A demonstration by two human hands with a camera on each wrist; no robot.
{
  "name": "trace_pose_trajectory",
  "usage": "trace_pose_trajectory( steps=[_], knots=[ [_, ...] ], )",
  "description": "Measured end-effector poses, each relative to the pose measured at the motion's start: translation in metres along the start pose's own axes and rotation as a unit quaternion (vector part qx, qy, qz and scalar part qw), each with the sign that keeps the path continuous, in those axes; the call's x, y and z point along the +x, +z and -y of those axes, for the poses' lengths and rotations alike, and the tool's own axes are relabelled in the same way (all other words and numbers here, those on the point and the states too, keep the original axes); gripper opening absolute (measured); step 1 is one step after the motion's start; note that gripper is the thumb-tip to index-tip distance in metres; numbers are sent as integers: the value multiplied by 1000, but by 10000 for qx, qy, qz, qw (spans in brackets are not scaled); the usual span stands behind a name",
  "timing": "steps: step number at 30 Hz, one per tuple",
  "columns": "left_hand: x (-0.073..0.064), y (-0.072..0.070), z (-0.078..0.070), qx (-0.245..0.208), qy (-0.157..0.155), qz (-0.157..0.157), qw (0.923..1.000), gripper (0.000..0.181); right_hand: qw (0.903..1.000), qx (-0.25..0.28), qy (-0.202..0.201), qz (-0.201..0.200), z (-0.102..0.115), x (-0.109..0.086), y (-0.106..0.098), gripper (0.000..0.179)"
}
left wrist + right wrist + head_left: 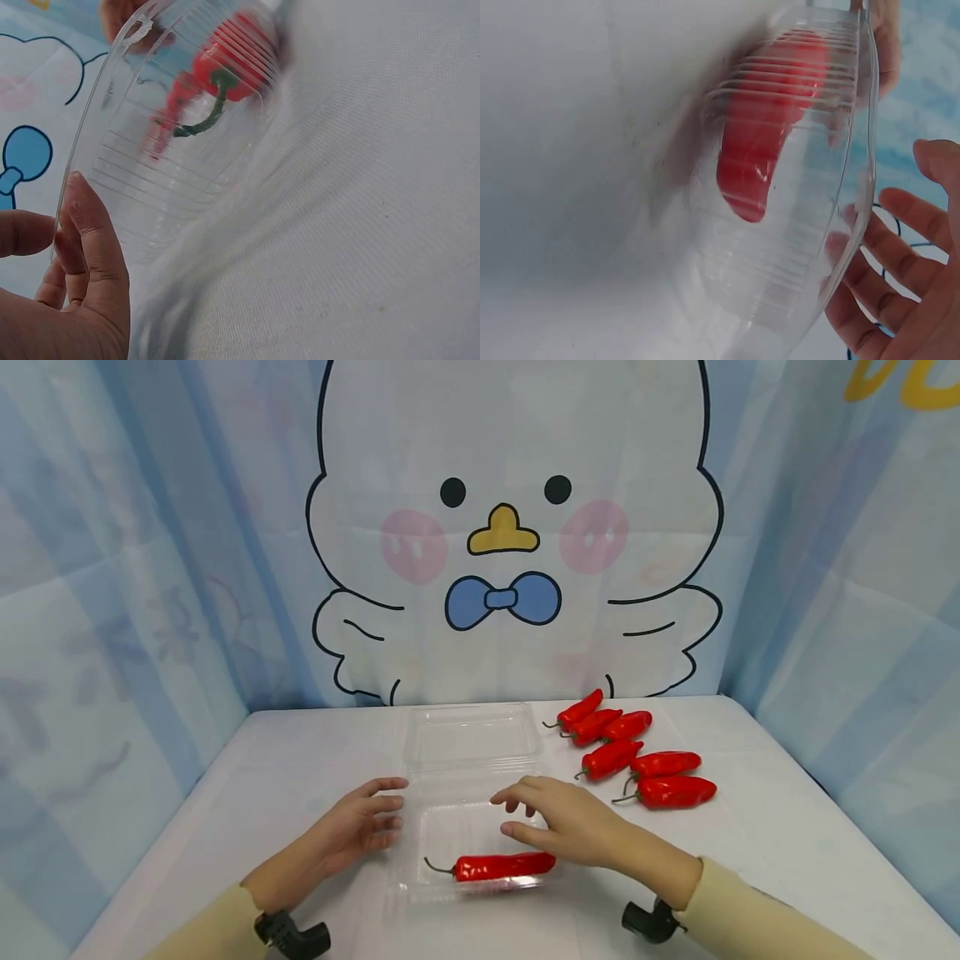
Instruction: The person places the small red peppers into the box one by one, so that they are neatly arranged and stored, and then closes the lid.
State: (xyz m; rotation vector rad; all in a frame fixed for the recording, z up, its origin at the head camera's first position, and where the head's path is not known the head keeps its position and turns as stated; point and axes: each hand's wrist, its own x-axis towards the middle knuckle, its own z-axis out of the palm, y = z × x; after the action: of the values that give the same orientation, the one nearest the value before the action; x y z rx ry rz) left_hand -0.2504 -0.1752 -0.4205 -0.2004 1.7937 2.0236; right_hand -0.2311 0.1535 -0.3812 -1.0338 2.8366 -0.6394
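Note:
A clear plastic clamshell box (480, 818) lies open in front of me, its lid (472, 735) folded back. In its base lies one long red pepper (504, 866), green stem to the left; the left wrist view shows that stem through the ribbed wall. My left hand (363, 822) is at the box's left edge, where thumb and fingers (97, 232) pinch the rim in the left wrist view. Over the right side of the base hovers my right hand (570, 822), thumb and fingers (907, 262) spread and nothing between them.
At the back right of the white table (292, 768) several more red peppers (675, 792) lie in a loose group. A printed curtain (510, 652) stands along the table's back edge, and blue drapes hang on both sides.

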Motion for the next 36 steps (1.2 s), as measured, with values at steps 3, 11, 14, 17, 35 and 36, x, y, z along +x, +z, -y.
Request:
trace_pose_trajectory(
  steps=[3, 11, 14, 17, 35, 36],
  knots=[
    [0, 0, 0, -27, -4, 6, 10000, 49, 9999, -78, 32, -102, -2, -3, -3, 42],
    [0, 1, 0, 18, -7, -12, 10000, 49, 9987, -264, 141, -403, -11, -15, -10, 39],
    [1, 1, 1, 105, -11, -133, 9999, 48, 9982, -332, 184, -469, -15, -19, -13, 39],
    [2, 1, 3, 407, 46, -234, 9989, 46, 9975, -376, 290, -519, -20, -23, -15, 38],
    [-2, -2, 7, 4595, 1629, -796, 8694, 34, 9896, -733, 811, -935, -46, -54, -43, 39],
    [-2, -3, 8, 4691, 1631, -808, 8642, 35, 9892, -760, 815, -956, -48, -56, -45, 40]
  ],
)
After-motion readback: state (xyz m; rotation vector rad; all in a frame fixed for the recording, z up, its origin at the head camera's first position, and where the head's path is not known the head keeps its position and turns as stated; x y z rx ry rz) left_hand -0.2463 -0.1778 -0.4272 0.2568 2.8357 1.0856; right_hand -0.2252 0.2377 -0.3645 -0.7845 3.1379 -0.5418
